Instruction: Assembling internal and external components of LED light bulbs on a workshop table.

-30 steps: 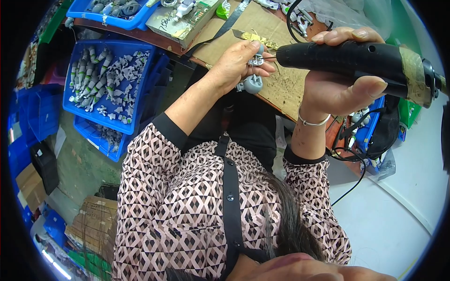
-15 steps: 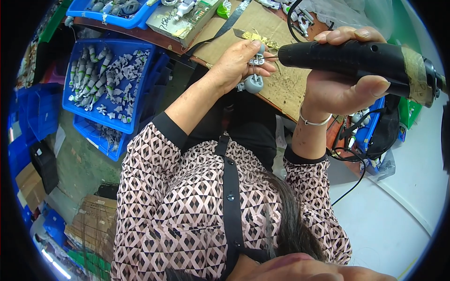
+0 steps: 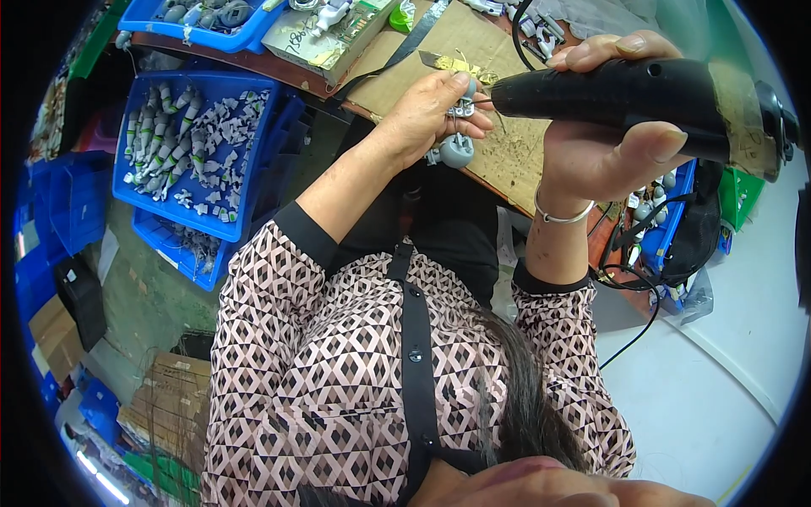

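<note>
In my left hand (image 3: pixel 427 114), over the near edge of the bench, is a small grey-and-white plastic part (image 3: pixel 462 108), pinched between thumb and fingers. Below it hangs a round grey plastic piece (image 3: pixel 457 150), seemingly joined to it by something thin. My right hand (image 3: pixel 604 152) is wrapped round a thick black electric screwdriver (image 3: pixel 625 100) with tan tape near its rear end. Its thin bit points left and meets the held part, or nearly so; the exact contact is too small to tell.
A cardboard sheet (image 3: pixel 515 144) with yellow crumbs covers the bench. On the left, a blue tray (image 3: pixel 245 221) holds several grey-and-white parts and white scraps. Another blue tray (image 3: pixel 253 38) stands at the back beside a marked box (image 3: pixel 291 46). A black cable (image 3: pixel 646 325) hangs at right.
The electric screwdriver and my right hand have shifted slightly left and up, toward the held part. My left hand stays almost in place.
</note>
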The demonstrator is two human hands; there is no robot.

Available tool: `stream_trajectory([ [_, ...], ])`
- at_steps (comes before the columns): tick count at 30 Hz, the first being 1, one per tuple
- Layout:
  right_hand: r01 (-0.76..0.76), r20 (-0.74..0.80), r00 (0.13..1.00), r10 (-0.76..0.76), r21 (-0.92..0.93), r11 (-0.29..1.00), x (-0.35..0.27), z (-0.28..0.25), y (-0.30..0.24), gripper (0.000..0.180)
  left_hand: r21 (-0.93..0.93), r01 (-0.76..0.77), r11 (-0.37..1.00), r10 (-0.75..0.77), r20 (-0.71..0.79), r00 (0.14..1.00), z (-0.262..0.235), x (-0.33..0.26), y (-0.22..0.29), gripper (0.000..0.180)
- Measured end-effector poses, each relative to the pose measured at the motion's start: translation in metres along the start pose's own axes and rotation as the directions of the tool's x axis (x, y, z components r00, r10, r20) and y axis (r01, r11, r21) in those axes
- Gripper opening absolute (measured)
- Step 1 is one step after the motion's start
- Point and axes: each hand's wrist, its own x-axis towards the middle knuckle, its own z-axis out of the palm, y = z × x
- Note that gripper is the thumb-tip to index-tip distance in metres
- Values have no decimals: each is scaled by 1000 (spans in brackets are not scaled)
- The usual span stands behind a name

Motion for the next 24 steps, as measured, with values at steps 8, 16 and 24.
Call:
stream_trajectory([
  [8,-15,75,997,17,-29,999,2,3,-3,68,48,-35,998,35,1,999,-1,1,-4,40],
  [16,-32,70,997,33,-25,999,0,8,-4,67,31,-37,999,36,32,999,-4,2,-6,37],
  [24,-54,117,993,33,186,981,4,-19,1,70,8,-17,1000,16,35,999,-5,1,-3,37],
])
